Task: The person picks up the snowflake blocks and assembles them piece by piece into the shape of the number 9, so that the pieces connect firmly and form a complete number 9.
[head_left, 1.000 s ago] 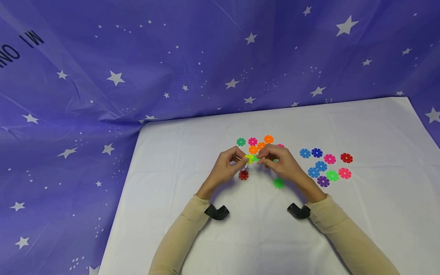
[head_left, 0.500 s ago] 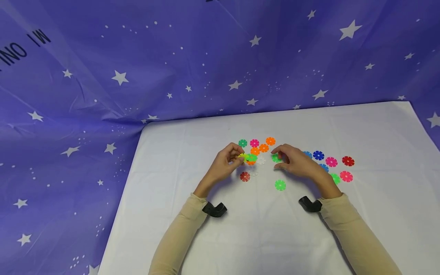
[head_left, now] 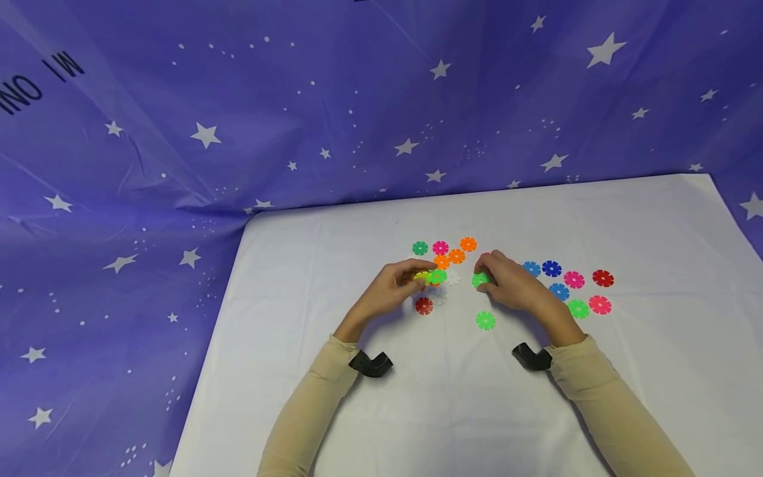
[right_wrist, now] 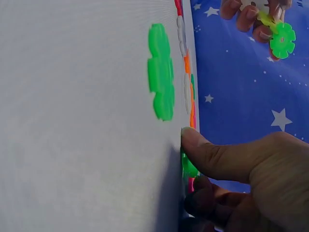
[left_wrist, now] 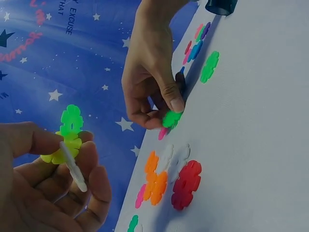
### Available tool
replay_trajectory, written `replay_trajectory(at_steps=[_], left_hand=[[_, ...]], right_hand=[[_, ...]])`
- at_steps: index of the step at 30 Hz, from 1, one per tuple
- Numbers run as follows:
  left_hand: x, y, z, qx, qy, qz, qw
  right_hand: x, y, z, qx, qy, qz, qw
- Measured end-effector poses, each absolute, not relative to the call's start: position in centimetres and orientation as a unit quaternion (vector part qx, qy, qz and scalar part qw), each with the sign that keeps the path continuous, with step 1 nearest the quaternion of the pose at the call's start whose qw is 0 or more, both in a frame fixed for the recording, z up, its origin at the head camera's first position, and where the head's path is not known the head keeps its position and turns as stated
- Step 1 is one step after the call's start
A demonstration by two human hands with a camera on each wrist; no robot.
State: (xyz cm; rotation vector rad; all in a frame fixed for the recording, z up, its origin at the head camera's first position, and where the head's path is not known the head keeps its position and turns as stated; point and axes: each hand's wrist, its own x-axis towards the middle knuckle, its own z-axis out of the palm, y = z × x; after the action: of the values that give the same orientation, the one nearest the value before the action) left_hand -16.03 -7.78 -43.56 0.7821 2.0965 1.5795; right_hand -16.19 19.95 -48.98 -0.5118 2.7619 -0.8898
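My left hand (head_left: 387, 288) pinches a small joined piece of notched plastic discs above the table. In the left wrist view it has a yellow disc (left_wrist: 72, 144), a light green disc (left_wrist: 72, 120) slotted at its top, and a white disc (left_wrist: 73, 166) seen edge-on by the thumb. Over to the right, my right hand (head_left: 515, 283) pinches a loose green disc (head_left: 479, 280) low at the tabletop, thumb on its near side. The right wrist view shows that thumb against the green disc (right_wrist: 189, 166), with the fingers partly hidden behind.
Orange discs (head_left: 456, 256), a pink (head_left: 440, 248), a dark green (head_left: 420, 248) and a red disc (head_left: 424, 306) lie around the left hand. A green disc (head_left: 485, 320) lies nearer. Several blue, pink, red and green discs (head_left: 574, 279) sit right of the right hand.
Both hands were together at the joined discs. My right hand has let go, moved right with fingers spread, then closed on a loose green disc. The left hand keeps its piece.
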Motion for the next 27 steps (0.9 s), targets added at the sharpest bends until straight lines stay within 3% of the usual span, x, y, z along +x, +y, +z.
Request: replay_trajectory(at_steps=[10,18,27], left_hand=[[-17.0,-7.8,-46.4,0.292,0.752,0.555,0.204],[-17.0,-7.8,-46.3,0.284,0.745,0.564,0.214],[-16.9,-7.8,-46.5,0.275,0.753,0.557,0.217]], right_hand=[[-16.0,20.1,-48.6,-0.215,0.915,-0.324,0.111],[-15.5,19.0,-46.6,-0.271,0.85,-0.446,0.071],[-15.0,18.3,-46.3,-0.28,0.829,-0.481,0.055]])
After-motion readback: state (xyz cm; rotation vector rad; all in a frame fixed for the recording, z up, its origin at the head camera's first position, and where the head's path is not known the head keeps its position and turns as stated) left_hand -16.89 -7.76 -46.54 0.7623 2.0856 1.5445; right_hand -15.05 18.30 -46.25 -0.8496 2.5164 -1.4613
